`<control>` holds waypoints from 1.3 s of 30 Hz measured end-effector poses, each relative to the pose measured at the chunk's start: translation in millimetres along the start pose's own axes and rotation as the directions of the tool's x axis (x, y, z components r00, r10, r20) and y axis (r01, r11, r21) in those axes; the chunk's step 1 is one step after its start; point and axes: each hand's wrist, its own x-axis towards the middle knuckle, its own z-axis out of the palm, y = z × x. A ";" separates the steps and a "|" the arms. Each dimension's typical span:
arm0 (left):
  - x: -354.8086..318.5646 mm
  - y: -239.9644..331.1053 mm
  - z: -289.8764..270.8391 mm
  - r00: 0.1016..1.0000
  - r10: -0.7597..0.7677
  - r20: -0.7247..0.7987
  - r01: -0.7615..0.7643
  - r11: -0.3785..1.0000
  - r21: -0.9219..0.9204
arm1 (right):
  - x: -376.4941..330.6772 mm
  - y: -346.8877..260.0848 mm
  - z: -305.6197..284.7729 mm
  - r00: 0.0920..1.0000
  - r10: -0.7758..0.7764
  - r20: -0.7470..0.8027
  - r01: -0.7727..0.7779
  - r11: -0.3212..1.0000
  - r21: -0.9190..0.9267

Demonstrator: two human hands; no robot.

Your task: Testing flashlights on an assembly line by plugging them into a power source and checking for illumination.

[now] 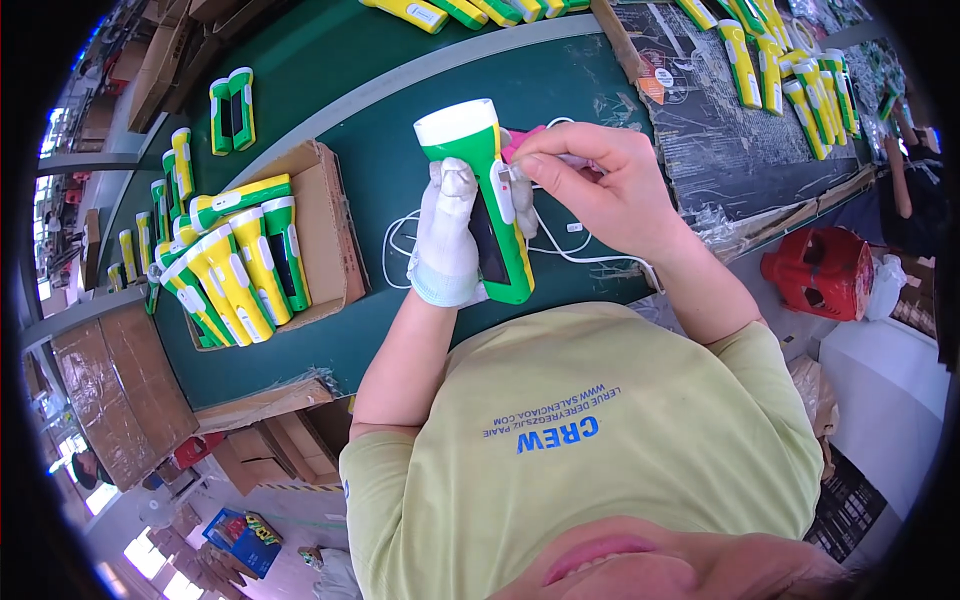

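Observation:
My left hand, in a white glove, is wrapped round a flashlight with a wide white head and a green and yellow body. The flashlight stands nearly upright, head away from me, a dark panel along its face. Bare thumb and forefinger of my right hand pinch a small piece against the white side strip; the fingers hide what it is. Something pink shows behind those fingertips. A thin white cable lies in loops on the green table beneath both hands.
To my left, an open cardboard box holds several flashlights. More flashlights stand beyond it, along the far edge and on a dark worn board at right. A red plastic stool is beside the table.

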 end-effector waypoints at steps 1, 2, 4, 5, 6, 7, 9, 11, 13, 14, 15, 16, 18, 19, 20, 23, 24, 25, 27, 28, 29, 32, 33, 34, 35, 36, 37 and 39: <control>-0.6 -0.3 0.2 1.000 -0.002 0.000 0.002 1.000 0.001 | -1.9 -0.4 0.1 0.999 -0.037 -0.020 0.035 0.997 -0.069; -1.1 -0.9 0.3 1.000 0.008 0.014 -0.008 1.000 -0.014 | -3.1 -2.1 0.2 0.999 -0.036 -0.022 0.034 0.997 -0.068; -3.3 -4.2 3.2 0.994 0.102 -0.042 -0.097 0.989 0.107 | -4.2 -5.5 -0.9 0.995 -0.100 -0.022 0.094 0.976 -0.196; -4.2 -7.0 6.0 0.976 0.195 -0.098 -0.166 0.955 0.248 | -3.1 -5.3 0.3 0.976 -0.217 -0.002 0.206 0.931 -0.302; -3.5 -8.1 7.2 0.976 0.194 -0.100 -0.165 0.955 0.248 | -1.1 -5.0 3.0 0.944 -0.329 0.031 0.313 0.861 -0.401; -2.9 -8.2 8.8 0.966 0.230 -0.120 -0.183 0.931 0.315 | 1.5 -3.5 5.5 0.926 -0.378 0.002 0.347 0.848 -0.401; -1.4 -6.7 12.2 0.940 0.307 -0.153 -0.212 0.871 0.444 | -0.8 0.5 5.0 0.939 -0.343 -0.024 0.315 0.888 -0.336; -2.4 0.2 2.3 1.000 -0.010 0.014 0.010 1.000 -0.002 | -4.3 6.7 6.2 0.984 -0.177 -0.022 0.171 0.974 -0.149; -2.3 4.6 3.9 0.966 -0.205 0.156 0.255 0.845 -0.470 | -3.4 17.3 -1.9 0.999 0.042 0.020 -0.042 0.999 0.008; -2.4 1.8 -4.1 0.976 -0.136 0.172 0.208 0.824 -0.526 | -1.7 27.2 -6.2 0.986 0.134 -0.104 -0.118 0.982 0.150; -1.1 -0.8 -15.6 0.981 -0.063 0.184 0.160 0.797 -0.582 | 1.2 35.1 -19.9 0.934 0.250 -0.255 -0.169 0.938 0.302; 1.4 2.7 -23.3 0.979 0.065 0.195 0.080 0.755 -0.651 | 3.2 45.1 -44.4 0.885 0.358 -0.298 -0.215 0.881 0.421; 9.1 12.0 -21.4 0.999 -0.045 -0.027 0.022 0.834 -0.551 | -6.3 56.6 -49.5 0.877 0.259 -0.405 -0.173 0.956 0.237; 11.0 11.7 -18.1 0.994 -0.095 -0.058 0.051 0.852 -0.520 | -11.4 47.4 -37.2 0.888 0.276 -0.369 -0.203 0.953 0.225; 12.9 10.4 -14.0 0.996 -0.080 -0.050 0.044 0.861 -0.506 | -17.1 43.1 -31.3 0.935 0.243 -0.257 -0.198 0.962 0.189; 14.3 -0.6 -4.4 0.964 -0.111 -0.243 0.004 0.916 -0.401 | -26.5 32.0 0.9 0.993 0.098 -0.058 -0.099 0.995 -0.013; 13.8 -3.4 -3.4 0.965 -0.113 -0.238 0.008 0.916 -0.402 | -30.2 28.7 6.9 0.983 0.182 0.029 -0.180 0.981 -0.070; 14.5 -8.0 -4.4 0.975 -0.025 -0.220 -0.052 0.940 -0.337 | -27.3 16.1 16.3 0.967 0.249 0.050 -0.241 0.963 -0.124; 13.3 -10.4 -2.3 0.983 0.052 -0.178 -0.071 0.992 -0.102 | -26.9 17.1 20.2 0.955 0.289 0.075 -0.284 0.957 -0.064; 12.4 -9.3 -2.1 0.980 0.094 -0.177 -0.094 0.996 0.011 | -26.3 18.8 22.2 0.940 0.322 0.108 -0.325 0.946 0.002; 11.8 -8.4 -1.7 0.981 0.091 -0.173 -0.091 0.996 0.013 | -27.9 22.6 26.7 0.970 0.231 0.074 -0.233 0.972 0.018; 10.3 -8.2 -0.8 0.985 0.108 -0.136 -0.101 0.993 0.058 | -29.3 20.1 26.8 0.974 0.214 0.072 -0.208 0.975 -0.077; 9.5 -9.5 -1.0 0.985 0.112 -0.131 -0.105 0.993 0.057 | -30.5 21.7 26.5 0.974 0.215 0.070 -0.210 0.975 -0.076; 9.8 -10.2 -1.0 0.985 0.117 -0.123 -0.111 0.992 0.057 | -31.3 24.2 24.9 0.972 0.222 0.079 -0.218 0.974 -0.065; 9.8 -11.8 -3.1 0.986 0.116 -0.122 -0.109 0.992 0.058 | -31.9 26.5 24.0 0.969 0.230 0.088 -0.226 0.973 -0.053; 9.9 -14.2 -6.7 0.988 0.104 -0.111 -0.099 0.994 0.048 | -32.1 28.0 23.9 0.969 0.231 0.086 -0.228 0.972 -0.051; 10.8 -15.5 -9.0 0.991 0.094 -0.100 -0.091 0.995 0.038 | -31.3 29.5 23.7 0.979 0.190 0.067 -0.182 0.977 -0.111; 13.8 -16.4 -9.5 0.978 0.145 -0.151 -0.134 0.987 0.084 | -27.1 25.5 21.0 0.999 0.023 0.033 -0.005 0.892 -0.452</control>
